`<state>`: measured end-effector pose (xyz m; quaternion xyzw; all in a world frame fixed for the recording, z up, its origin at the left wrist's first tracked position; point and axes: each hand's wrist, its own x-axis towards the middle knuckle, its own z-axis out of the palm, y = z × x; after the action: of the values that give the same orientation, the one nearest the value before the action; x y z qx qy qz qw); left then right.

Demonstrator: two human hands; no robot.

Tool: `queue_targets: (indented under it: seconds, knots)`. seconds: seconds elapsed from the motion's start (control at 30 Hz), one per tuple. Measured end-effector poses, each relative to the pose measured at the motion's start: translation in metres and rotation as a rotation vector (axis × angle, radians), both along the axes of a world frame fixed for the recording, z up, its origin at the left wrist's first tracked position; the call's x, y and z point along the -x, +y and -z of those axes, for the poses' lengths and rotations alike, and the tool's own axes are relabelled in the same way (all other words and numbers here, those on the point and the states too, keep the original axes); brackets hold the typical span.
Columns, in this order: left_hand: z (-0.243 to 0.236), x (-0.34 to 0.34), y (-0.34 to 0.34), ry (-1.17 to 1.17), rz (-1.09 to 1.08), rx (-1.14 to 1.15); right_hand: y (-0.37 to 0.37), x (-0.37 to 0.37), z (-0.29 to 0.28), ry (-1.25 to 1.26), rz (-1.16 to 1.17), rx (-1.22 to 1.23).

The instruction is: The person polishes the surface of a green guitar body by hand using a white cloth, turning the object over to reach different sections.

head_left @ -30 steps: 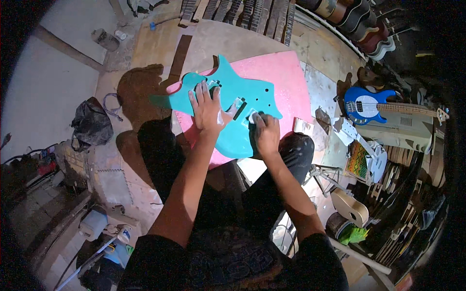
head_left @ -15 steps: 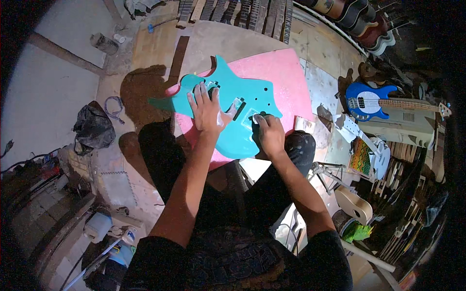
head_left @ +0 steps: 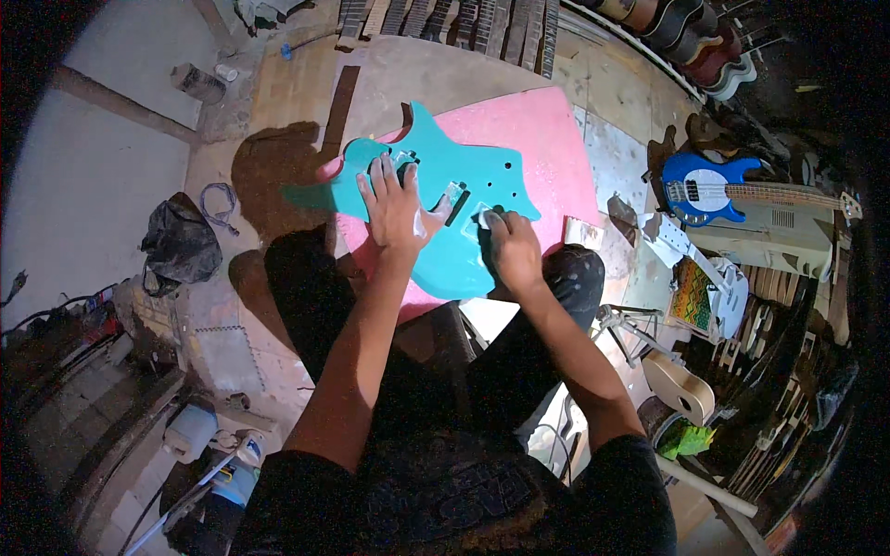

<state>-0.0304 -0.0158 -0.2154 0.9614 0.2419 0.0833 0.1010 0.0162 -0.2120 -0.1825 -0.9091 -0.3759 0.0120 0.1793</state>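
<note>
A turquoise electric guitar body [head_left: 473, 167] lies across my lap on a pink board [head_left: 547, 120]. It has pickup slots and a few drilled holes, with whitish smears around some of them. Near its left end, my left hand [head_left: 397, 213] rests flat on the surface, fingers spread, with pale dust on the fingers and thumb. My right hand [head_left: 514, 250] is bent over the lower right part of the body. Its fingers are closed and pressed to the surface, over a small whitish piece whose kind I cannot make out.
Guitar necks [head_left: 454, 23] lie in a row at the far side. On the right are a blue electric bass [head_left: 709, 190], a pale ukulele-like body [head_left: 679, 387] and stacked wood pieces. A black plastic bag [head_left: 181, 243] and a coiled cable [head_left: 219, 208] lie on the left.
My right hand has shifted slightly to the left and up on the guitar body, over the whitish smear. My left hand stays in place.
</note>
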Motion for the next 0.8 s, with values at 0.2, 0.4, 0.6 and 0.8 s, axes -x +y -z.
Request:
queue_targets:
  seconds: [0.2, 0.4, 0.6, 0.8]
  knots:
    - [-0.003, -0.003, -0.005, -0.032, 0.001, 0.006, 0.002, -0.004, 0.007, -0.022, -0.04, -0.115]
    - [0.0, 0.0, -0.003, 0.002, -0.004, 0.001, -0.01, -0.004, 0.002, 0.012, -0.067, 0.084]
    - [0.0, 0.0, -0.003, 0.026, 0.003, 0.006, -0.003, -0.003, 0.007, 0.069, 0.014, 0.024]
    - [-0.002, -0.002, -0.004, 0.028, -0.003, 0.016, -0.001, -0.008, 0.01, 0.068, 0.006, 0.083]
